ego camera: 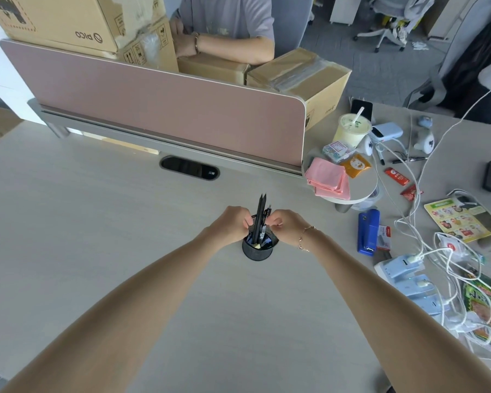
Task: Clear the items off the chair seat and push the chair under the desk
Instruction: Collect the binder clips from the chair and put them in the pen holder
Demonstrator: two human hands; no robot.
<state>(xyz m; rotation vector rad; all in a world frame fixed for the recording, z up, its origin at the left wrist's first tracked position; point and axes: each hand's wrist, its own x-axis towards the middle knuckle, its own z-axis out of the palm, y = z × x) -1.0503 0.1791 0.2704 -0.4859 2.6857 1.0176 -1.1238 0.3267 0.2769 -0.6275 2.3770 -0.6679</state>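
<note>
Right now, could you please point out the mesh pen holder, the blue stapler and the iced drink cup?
mesh pen holder [257, 252]: head view, front wall.
blue stapler [368, 232]: head view, top arm.
iced drink cup [351, 131]: head view, side.

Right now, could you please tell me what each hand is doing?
Left hand: closed on the rim of the black mesh pen holder.
Right hand: closed on the same holder's rim, opposite side.

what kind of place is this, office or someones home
Most likely a shared office. A pink divider screen splits the desk from a facing seat where another person sits, wheeled office chairs stand on the grey carpet behind, and a blue stapler lies nearby.
</note>
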